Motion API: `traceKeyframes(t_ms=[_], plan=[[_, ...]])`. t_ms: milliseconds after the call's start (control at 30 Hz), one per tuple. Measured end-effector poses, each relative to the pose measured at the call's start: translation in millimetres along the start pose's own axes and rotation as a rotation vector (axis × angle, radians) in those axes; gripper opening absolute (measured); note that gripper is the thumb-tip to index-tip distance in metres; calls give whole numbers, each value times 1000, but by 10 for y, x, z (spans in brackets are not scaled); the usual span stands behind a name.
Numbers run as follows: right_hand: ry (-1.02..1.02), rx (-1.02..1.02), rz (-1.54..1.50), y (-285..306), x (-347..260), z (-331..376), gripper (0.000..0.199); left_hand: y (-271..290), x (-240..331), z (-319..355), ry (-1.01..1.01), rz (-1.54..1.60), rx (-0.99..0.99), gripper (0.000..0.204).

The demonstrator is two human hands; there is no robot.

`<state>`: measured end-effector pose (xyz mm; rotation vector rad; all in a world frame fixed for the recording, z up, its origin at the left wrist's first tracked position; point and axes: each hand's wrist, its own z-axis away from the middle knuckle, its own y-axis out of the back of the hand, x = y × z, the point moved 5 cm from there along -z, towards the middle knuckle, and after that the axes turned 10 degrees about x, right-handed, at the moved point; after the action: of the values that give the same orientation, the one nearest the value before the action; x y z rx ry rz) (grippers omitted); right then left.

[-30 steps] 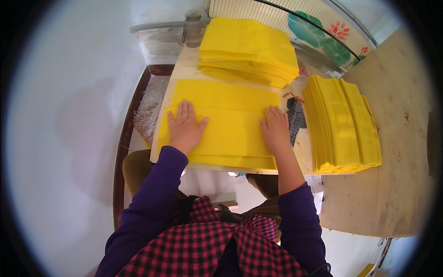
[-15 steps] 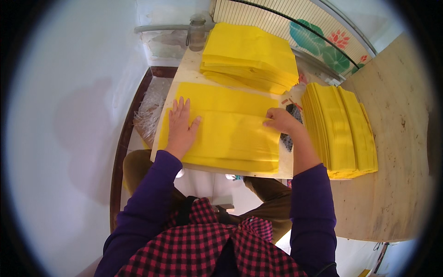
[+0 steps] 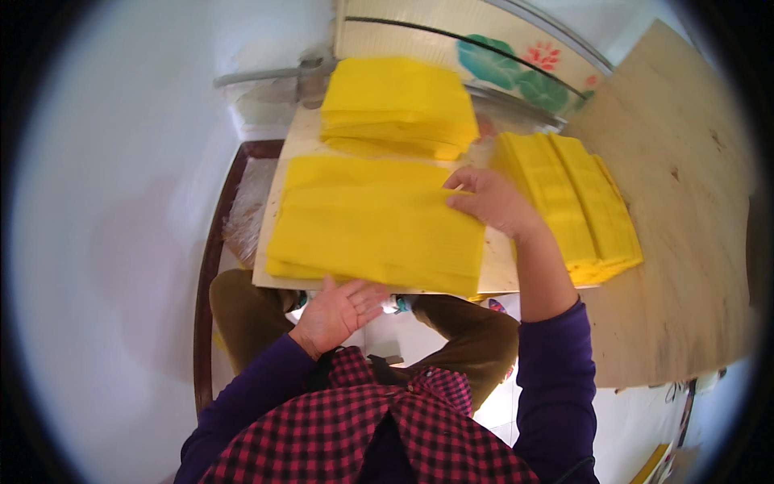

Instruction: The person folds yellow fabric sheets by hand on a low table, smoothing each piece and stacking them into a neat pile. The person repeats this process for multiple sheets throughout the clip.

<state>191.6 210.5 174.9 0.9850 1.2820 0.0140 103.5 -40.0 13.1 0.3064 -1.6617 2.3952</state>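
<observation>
A wide yellow paper stack (image 3: 375,230) is lying crosswise between the hands: right hand (image 3: 493,202) is pressing fingers on its far-right corner, left hand (image 3: 337,310) is hovering open, palm up, at its near edge.

- Right hand (image 3: 492,202) is pressing the right edge of the folded yellow sheet (image 3: 375,226).
- Left hand (image 3: 339,310) is hovering palm-up below the board (image 3: 500,270).

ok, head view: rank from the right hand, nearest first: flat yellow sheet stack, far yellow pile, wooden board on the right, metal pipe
1. flat yellow sheet stack: under the right hand.
2. far yellow pile: just beyond, top centre.
3. wooden board: right side.
4. metal pipe: far upper left.
</observation>
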Motion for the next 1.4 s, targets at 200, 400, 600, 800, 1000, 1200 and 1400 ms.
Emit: traceKeyframes(t_ms=[200, 400, 600, 800, 1000, 1200, 1400], plan=[[-26, 170, 33, 171, -75, 991, 19, -151, 227, -148, -348, 279, 10, 52], [-51, 334, -134, 123, 22, 1812, 14, -275, 191, -213, -324, 221, 72, 43], [-142, 532, -338, 223, 331, 2339, 14, -713, 68, -302, -278, 132, 71, 40], [-200, 629, -515, 446, 663, 2592, 15, -1313, -102, -512, -281, -19, 19, 43], [-153, 771, -562, 933, 990, 2757, 15, -2031, -315, -910, -237, -159, -85, 41], [-151, 1014, -617, 1720, 1382, 2962, 15, -2903, -721, -1605, -142, -303, -199, 42], [-179, 1225, -477, 2738, 1709, 3090, 14, -3859, -1156, -2566, -71, -397, -284, 37]])
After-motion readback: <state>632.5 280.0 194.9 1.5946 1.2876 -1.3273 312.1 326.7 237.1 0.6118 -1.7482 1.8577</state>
